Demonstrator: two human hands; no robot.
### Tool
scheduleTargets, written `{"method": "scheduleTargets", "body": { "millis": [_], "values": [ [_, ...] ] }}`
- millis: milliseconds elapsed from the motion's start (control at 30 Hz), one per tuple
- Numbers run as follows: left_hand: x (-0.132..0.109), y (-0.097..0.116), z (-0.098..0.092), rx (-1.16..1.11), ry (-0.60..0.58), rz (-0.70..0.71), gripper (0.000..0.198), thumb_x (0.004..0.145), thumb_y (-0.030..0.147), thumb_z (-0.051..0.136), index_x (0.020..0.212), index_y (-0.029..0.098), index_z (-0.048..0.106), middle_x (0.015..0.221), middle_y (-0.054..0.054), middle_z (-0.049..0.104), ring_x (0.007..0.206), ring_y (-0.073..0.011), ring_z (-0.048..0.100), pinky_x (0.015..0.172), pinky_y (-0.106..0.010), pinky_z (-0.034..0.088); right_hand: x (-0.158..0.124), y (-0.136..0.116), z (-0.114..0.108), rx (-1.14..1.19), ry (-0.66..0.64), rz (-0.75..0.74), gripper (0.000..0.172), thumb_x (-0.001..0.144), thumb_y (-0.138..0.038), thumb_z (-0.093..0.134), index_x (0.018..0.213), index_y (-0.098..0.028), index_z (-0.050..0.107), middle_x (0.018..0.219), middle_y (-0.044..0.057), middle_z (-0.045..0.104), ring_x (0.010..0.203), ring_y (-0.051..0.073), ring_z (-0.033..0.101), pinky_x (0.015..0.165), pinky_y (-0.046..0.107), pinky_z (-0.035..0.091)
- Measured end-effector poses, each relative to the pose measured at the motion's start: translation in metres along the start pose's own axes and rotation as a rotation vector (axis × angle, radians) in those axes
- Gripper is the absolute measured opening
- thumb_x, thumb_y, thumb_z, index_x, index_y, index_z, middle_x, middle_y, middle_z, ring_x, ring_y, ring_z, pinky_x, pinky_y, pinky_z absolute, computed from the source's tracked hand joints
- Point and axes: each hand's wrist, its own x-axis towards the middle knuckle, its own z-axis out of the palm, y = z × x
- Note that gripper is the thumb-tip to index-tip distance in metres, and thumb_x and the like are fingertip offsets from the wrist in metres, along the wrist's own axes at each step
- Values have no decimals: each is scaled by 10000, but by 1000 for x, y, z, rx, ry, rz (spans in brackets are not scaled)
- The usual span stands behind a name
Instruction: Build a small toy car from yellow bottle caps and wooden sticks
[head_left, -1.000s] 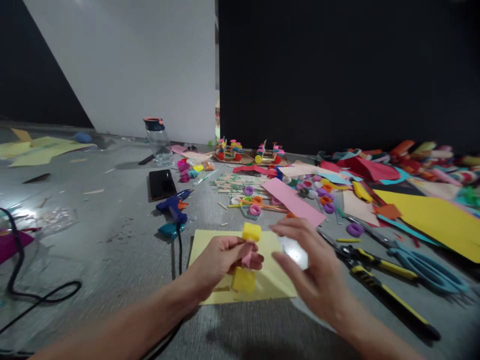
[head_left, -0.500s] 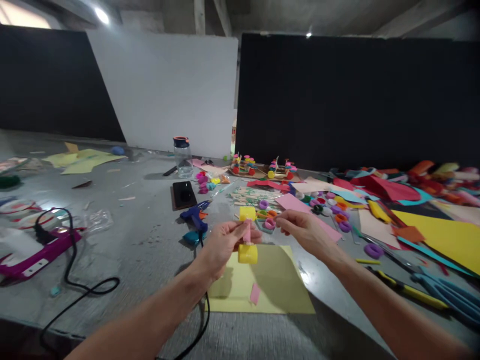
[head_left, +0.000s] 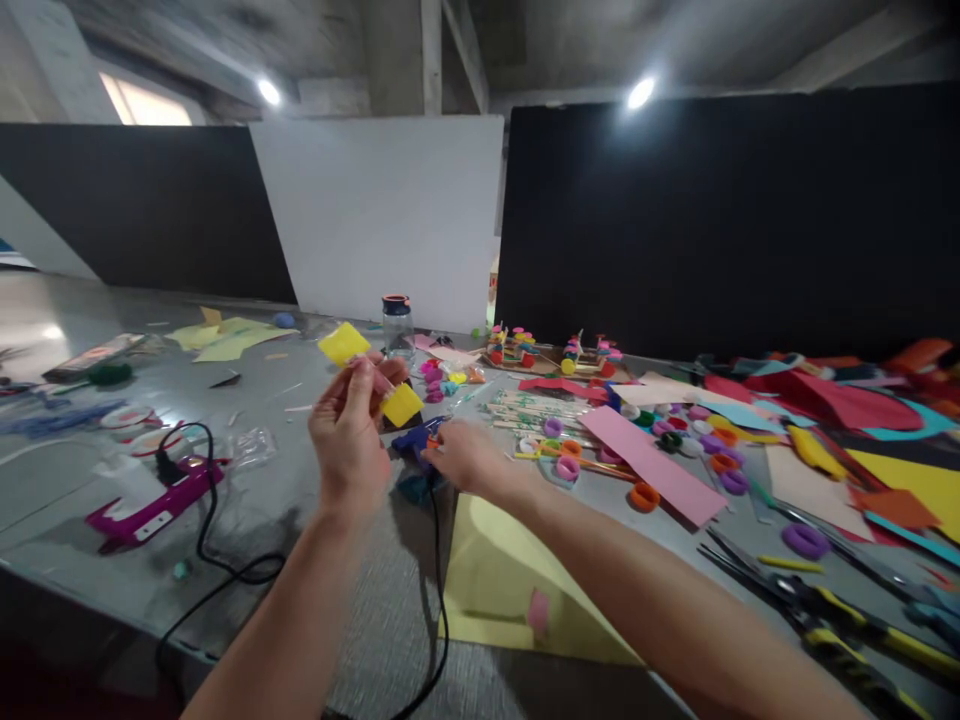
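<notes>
My left hand (head_left: 351,415), raised over the table, pinches a short pink rod (head_left: 381,380) between thumb and fingers. Yellow rolls sit at its two ends, one upper left (head_left: 344,345) and one lower right (head_left: 403,405). Just right of it, my right hand (head_left: 469,457) is closed at the blue glue gun (head_left: 412,442), fingers by its orange trigger; the hand is slightly blurred. A black cord (head_left: 439,560) runs down from the gun. Under my right forearm lies a yellow sheet (head_left: 487,590) with a small pink piece (head_left: 538,610) on it.
At left stands a magenta power strip (head_left: 157,510) with a plugged cord. A bottle (head_left: 397,325) and small decorated models (head_left: 592,355) are at the back. Colored rings (head_left: 645,496), sticks (head_left: 536,410), paper (head_left: 649,460), pliers (head_left: 806,600) and a purple ring (head_left: 806,540) spread right.
My left hand has lifted and shifted left, tilting the pink rod with its yellow rolls. My right hand has moved left from the rings to the glue gun. The view has turned left and up.
</notes>
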Motion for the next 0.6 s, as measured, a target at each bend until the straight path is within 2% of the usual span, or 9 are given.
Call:
{"method": "scheduleTargets", "body": {
  "millis": [67,133,233,300,367,433,467,600],
  "values": [
    [-1,-6,0,39,-5,-7,232,823,298,715,637,180,644,938,-6,763,806,-146,752,828,-288,599,9,-14,7,-47,12,-16,255,986,-346,620,1142,-145,641,1103,63,665,927,208,671,800,389,581],
    [-4,-9,2,64,-14,-38,262,822,303,716,614,176,619,924,-7,772,807,-148,753,834,-280,594,13,-19,4,-101,22,-13,255,990,-346,614,1137,-140,643,1101,60,666,944,217,671,810,395,579],
    [-13,-10,9,69,-56,-140,195,811,279,739,666,185,648,813,25,779,790,-143,751,837,-256,586,5,-9,-16,-193,-14,35,239,1005,-361,588,1102,-153,653,1074,61,675,915,195,671,798,376,580],
    [-21,-13,15,77,-142,-265,197,778,281,784,665,171,666,779,9,783,787,-162,752,794,-251,592,-11,8,-37,-255,-68,96,231,989,-365,614,1087,-160,656,1061,63,680,889,183,671,783,370,584],
    [-32,-18,19,104,-241,-413,258,691,328,868,652,158,678,740,-4,783,700,-164,743,697,-227,591,-39,29,-62,-311,-107,166,248,996,-359,603,1089,-137,660,1062,51,676,929,209,675,808,387,578],
    [-45,-25,21,152,-360,-568,355,581,384,937,776,151,753,709,-24,788,660,-174,738,634,-210,578,-78,54,-90,-354,-123,245,277,1033,-350,530,1100,-116,663,1077,40,667,987,239,668,849,400,560],
    [-51,-28,21,179,-414,-636,397,548,405,950,793,151,768,725,-43,797,670,-190,740,620,-219,580,-101,68,-106,-367,-134,291,240,999,-351,597,1107,-145,654,1086,59,673,955,213,670,830,403,574],
    [-74,-31,21,341,-620,-900,424,590,523,900,849,202,804,862,-98,819,829,-264,748,604,-256,581,-208,130,-167,-445,-126,571,241,987,-332,621,1143,-150,641,1118,70,666,952,205,667,828,405,575]
  ]
}}
